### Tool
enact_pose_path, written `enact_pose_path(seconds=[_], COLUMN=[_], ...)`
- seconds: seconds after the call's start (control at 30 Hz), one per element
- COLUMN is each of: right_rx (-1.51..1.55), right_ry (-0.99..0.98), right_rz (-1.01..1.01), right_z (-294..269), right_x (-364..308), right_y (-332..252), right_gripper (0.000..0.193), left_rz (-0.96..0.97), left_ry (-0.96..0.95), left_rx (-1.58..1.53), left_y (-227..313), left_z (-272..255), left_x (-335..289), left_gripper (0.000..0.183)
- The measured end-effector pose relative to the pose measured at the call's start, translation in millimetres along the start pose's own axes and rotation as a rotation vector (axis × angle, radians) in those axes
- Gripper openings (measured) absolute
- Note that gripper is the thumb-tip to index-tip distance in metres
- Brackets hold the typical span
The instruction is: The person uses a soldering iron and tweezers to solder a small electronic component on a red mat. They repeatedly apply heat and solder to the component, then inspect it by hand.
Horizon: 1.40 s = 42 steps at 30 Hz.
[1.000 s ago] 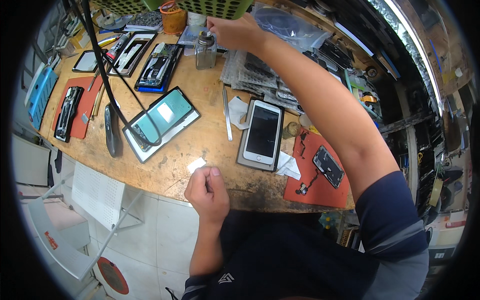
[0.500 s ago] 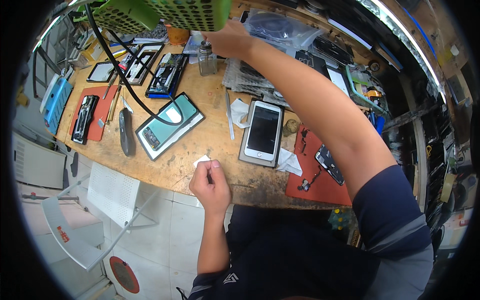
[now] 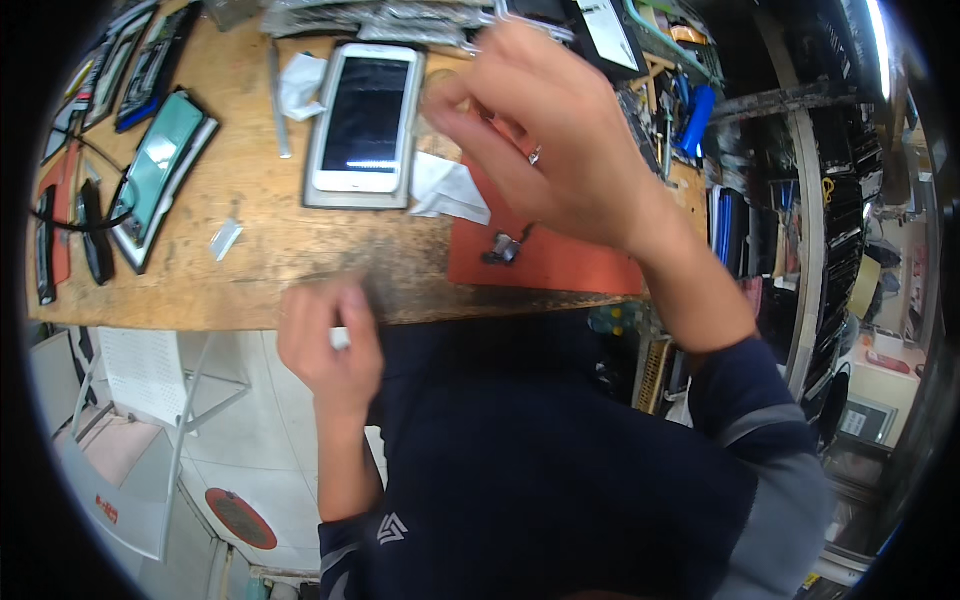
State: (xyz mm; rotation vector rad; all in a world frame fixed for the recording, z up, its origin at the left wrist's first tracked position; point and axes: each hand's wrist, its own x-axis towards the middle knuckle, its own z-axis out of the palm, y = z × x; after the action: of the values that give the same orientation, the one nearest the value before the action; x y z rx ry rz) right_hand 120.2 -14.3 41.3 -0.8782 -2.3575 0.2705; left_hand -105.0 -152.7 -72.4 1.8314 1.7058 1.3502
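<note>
My right hand (image 3: 560, 135), blurred, hovers over the red mat (image 3: 545, 278), right of a white phone (image 3: 367, 120). Its fingers curl toward the thumb, and whatever they hold is hidden. At the bench's front edge my left hand (image 3: 330, 340) is closed with the thumb on top. A small white patch shows between its fingers; I cannot tell if it is held or floor behind. The phone lies dark screen up on a grey tray (image 3: 312, 190). A crumpled white tissue (image 3: 450, 188) lies beside it. A small clear strip (image 3: 226, 238) rests on the wood left of the phone.
On the mat sit small phone parts (image 3: 505, 247). Another tissue (image 3: 300, 88) and a thin metal tool (image 3: 279, 100) lie left of the phone. A teal phone panel (image 3: 165, 160) rests on a box, crossed by a black cable. A white chair (image 3: 140, 370) stands at the lower left.
My right hand has come back from the glass bottle at the far side to above the red mat. My left hand has drawn back from the small strip. The view has shifted rightward and nearer.
</note>
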Motion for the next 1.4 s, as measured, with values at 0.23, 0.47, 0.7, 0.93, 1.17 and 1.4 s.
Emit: enact_pose_path(seconds=[0.23, 0.47, 0.7, 0.93, 1.17, 1.4], right_rx=[0.128, 0.151, 0.168, 0.181, 0.182, 0.171], right_ry=[-0.056, -0.010, 0.024, 0.068, 0.038, 0.035], right_rz=[0.278, 0.215, 0.193, 0.187, 0.194, 0.192], right_z=[-0.4, 27.0, 26.9, 33.3, 30.9, 28.3], right_x=[-107.3, -129.2, -131.2, -130.8, -131.1, -134.6], right_y=[-11.9, -9.9, -4.5, -4.1, -9.3, -7.5], right_gripper=[0.019, 0.019, 0.021, 0.019, 0.020, 0.022], left_rz=[0.289, 0.351, 0.345, 0.339, 0.335, 0.330], left_ry=[-0.259, -0.293, -0.265, -0.262, -0.280, -0.280], left_rx=[0.092, 0.211, 0.208, 0.201, 0.197, 0.203], left_y=[50.1, 53.3, 50.8, 50.8, 51.3, 52.3], left_z=[45.9, 53.8, 57.1, 57.7, 55.8, 56.2], left_x=[-21.3, -17.9, -17.8, -16.7, -16.0, -16.4], left_gripper=[0.036, 0.035, 0.035, 0.035, 0.038, 0.038])
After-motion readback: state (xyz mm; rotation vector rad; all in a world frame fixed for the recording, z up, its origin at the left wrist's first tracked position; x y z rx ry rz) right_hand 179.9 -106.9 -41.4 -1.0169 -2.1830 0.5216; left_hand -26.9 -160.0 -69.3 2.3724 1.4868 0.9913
